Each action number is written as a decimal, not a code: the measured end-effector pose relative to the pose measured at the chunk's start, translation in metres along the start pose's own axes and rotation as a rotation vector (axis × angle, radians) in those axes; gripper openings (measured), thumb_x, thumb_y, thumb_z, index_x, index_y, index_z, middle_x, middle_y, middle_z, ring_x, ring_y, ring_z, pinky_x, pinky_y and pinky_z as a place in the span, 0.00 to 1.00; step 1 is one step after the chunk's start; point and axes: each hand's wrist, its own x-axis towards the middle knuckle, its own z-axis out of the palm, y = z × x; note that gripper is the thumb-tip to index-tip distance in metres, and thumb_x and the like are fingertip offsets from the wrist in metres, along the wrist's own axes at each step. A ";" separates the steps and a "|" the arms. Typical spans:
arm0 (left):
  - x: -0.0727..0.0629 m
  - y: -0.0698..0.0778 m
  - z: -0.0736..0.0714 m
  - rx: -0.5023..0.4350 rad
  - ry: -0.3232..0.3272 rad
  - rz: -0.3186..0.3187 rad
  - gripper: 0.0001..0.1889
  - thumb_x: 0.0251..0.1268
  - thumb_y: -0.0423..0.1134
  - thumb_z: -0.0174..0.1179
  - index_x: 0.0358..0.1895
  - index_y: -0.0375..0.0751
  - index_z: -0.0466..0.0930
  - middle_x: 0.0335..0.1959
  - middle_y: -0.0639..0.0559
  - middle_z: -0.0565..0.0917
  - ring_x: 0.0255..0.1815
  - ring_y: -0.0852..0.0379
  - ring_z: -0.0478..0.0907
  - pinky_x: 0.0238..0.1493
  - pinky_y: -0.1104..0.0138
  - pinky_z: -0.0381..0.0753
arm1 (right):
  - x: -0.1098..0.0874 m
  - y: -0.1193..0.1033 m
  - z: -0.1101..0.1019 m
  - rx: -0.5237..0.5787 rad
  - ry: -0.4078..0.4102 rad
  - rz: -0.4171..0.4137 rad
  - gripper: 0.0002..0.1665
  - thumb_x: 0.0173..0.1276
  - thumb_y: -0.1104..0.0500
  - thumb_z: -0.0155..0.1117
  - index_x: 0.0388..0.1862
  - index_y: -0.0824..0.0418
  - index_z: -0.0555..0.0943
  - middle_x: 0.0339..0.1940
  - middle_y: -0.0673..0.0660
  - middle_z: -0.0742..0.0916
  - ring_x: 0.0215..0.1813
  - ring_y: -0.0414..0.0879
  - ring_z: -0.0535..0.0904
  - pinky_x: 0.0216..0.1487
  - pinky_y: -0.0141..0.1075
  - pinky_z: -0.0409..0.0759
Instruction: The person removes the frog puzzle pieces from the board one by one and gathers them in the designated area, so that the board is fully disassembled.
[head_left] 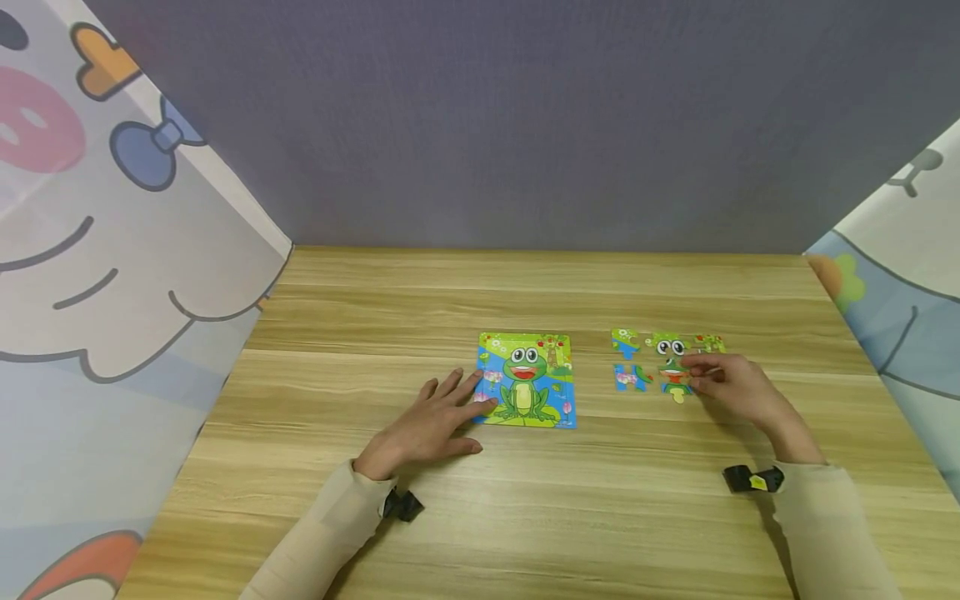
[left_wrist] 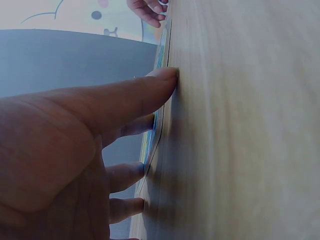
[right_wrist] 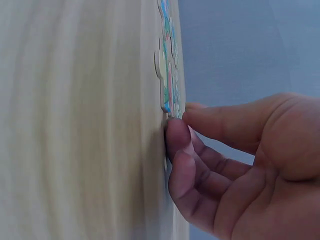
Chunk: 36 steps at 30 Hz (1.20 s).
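- With the right grip (head_left: 731, 390) bent at the right side of the puzzle pieces (head_left: 670, 347), thumb and fingertip nearly together; cannot tell about any piece clamped between.
- Pieces on the table (head_left: 540, 517), right of the frog picture (head_left: 522, 383) and well apart from it; thin-looking and close-set, so likely to skid, flip or jostle neighbours if pushed at an edge.
- Poor sight of the mouth area under the fingertips; perhaps a cause of catching two pieces together.
- At the frog picture's left edge, left grip (head_left: 431, 421) with fingers spread, index fingertip touching; might slide or turn the board if pressed sideways.
- Smooth-looking tabletop, probably little help against slipping.
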 end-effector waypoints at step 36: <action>0.000 0.001 0.000 -0.005 0.000 -0.002 0.34 0.68 0.51 0.63 0.76 0.54 0.65 0.83 0.38 0.48 0.82 0.29 0.45 0.72 0.29 0.52 | 0.039 -0.101 0.046 0.055 -0.012 -0.238 0.20 0.68 0.65 0.66 0.57 0.71 0.81 0.52 0.69 0.86 0.44 0.52 0.85 0.40 0.33 0.82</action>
